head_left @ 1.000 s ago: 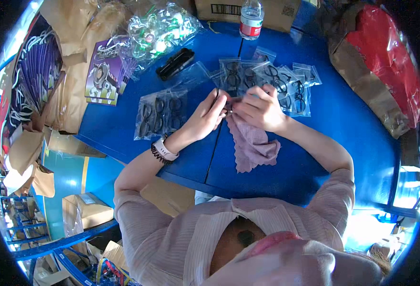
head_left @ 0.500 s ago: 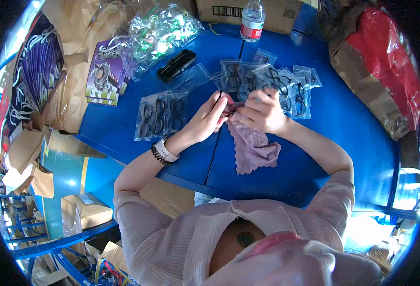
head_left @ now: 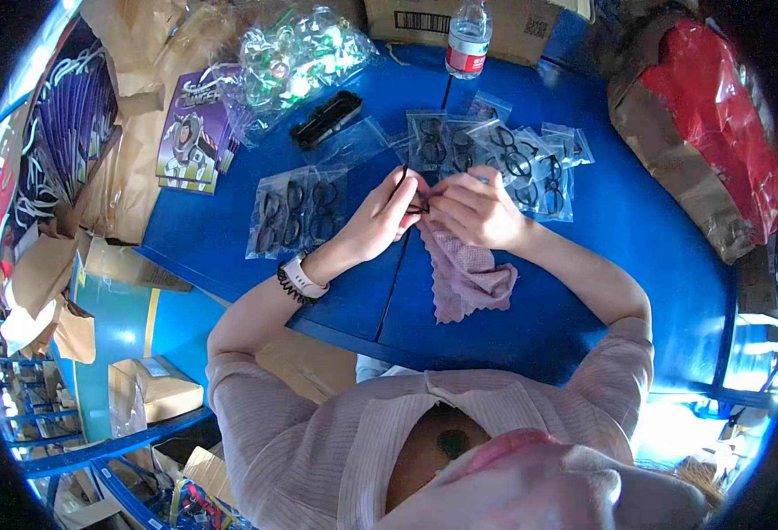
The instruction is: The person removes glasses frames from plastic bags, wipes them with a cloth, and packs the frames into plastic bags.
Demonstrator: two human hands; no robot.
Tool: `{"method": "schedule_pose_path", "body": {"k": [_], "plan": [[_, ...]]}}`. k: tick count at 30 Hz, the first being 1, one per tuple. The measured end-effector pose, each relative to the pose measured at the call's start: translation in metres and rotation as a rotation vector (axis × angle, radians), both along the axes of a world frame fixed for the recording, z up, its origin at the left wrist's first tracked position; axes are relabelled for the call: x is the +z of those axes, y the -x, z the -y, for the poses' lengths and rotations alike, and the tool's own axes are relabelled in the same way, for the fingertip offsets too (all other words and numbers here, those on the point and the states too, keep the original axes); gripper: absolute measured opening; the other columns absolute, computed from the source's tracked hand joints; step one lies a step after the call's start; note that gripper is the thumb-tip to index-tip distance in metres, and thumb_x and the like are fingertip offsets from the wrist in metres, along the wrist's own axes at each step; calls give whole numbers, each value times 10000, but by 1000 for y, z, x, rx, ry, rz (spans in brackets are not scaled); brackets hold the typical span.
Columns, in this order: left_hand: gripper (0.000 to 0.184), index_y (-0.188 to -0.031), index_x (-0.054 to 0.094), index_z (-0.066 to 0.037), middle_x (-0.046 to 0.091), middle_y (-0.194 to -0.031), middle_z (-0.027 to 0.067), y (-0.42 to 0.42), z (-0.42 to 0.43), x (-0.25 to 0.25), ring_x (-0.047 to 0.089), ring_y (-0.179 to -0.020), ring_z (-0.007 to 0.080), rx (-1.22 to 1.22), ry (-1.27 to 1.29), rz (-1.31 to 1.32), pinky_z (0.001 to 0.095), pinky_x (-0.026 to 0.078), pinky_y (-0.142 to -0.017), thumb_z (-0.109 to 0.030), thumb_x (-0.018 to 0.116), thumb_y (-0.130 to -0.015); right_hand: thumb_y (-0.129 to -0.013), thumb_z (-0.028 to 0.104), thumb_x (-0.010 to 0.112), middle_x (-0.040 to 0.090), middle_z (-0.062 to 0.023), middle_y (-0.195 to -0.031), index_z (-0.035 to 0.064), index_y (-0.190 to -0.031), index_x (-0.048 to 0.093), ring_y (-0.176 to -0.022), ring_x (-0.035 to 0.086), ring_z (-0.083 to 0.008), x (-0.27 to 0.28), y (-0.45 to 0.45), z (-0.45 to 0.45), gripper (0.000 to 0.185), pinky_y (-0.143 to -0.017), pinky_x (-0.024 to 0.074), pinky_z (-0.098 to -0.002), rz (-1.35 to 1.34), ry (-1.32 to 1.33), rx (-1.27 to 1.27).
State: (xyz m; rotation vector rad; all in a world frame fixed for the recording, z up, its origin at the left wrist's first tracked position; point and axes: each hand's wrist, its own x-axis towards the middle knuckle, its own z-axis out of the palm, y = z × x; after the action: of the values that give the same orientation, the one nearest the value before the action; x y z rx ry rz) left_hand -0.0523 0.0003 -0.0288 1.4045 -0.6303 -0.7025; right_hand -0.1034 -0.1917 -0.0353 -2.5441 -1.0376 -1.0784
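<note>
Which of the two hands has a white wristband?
The left hand, holding a thin dark item; the right hand, gripping the pink cloth, has a bare wrist.

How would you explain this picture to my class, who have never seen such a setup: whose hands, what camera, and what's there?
There is no robot here, just one person working with two bare hands. The camera sits on that person's head, looking forward and down. On the blue table lie clear bags of what look like dark glasses frames, and a long black object; a bottle stands at the far side. The left hand holds a thin dark item, partly hidden by fingers. The right hand grips a lilac cloth, which hangs toward the person.
</note>
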Motion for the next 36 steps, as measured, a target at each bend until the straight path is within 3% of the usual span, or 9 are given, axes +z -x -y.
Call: {"method": "schedule_pose_path", "body": {"k": [7,12,16,21,27,32,36], "plan": [[326,-1031,461,-95,371,-557,-32,-1,1,-5,206,-426,32,43,31,115,191,143,-393,-370,288,-1006,-723,166,672,589,6,-883,125,-882,619,-942,551,-139,-2,-4,5,173,-859,330,-346,1,-10,-23],[333,-1032,459,-88,402,-593,-20,0,-1,4,245,-436,30,32,0,-12,188,154,-391,-375,293,-1004,-761,188,670,617,0,-910,133,-959,633,-955,553,-128,-10,2,9,209,-862,314,-357,-9,38,-13],[346,-1023,463,-88,436,-655,-14,-5,-2,0,292,-459,26,102,32,-4,181,170,-395,-392,299,-1000,-772,223,677,633,-10,-985,129,-1035,631,-983,551,-121,-4,1,6,283,-876,293,-372,-125,-251,-6],[337,-1067,441,-98,460,-711,-10,-1,4,-9,312,-481,22,62,38,186,178,180,-400,-392,289,-1002,-762,240,682,633,4,-1022,142,-1057,630,-1003,547,-119,2,11,-6,315,-889,274,-380,-72,-246,-25],[330,-1131,399,-111,433,-713,-20,10,7,1,288,-477,20,9,144,61,178,178,-400,-391,278,-1004,-757,235,674,639,28,-1017,157,-1030,629,-1022,543,-123,2,15,-23,288,-897,275,-382,-73,-289,-44],[352,-1183,359,-115,384,-709,-27,9,5,-3,275,-500,23,-120,110,-20,175,196,-419,-401,258,-1004,-747,213,666,643,46,-977,173,-995,627,-1035,539,-122,6,16,-18,254,-905,273,-388,-5,-128,-77],[378,-1172,378,-74,412,-691,-1,10,5,-8,331,-535,41,-184,80,-32,183,272,-456,-396,272,-1004,-740,201,663,644,42,-945,177,-947,626,-1004,538,-120,1,15,-12,212,-904,276,-391,47,-109,-26]]}}
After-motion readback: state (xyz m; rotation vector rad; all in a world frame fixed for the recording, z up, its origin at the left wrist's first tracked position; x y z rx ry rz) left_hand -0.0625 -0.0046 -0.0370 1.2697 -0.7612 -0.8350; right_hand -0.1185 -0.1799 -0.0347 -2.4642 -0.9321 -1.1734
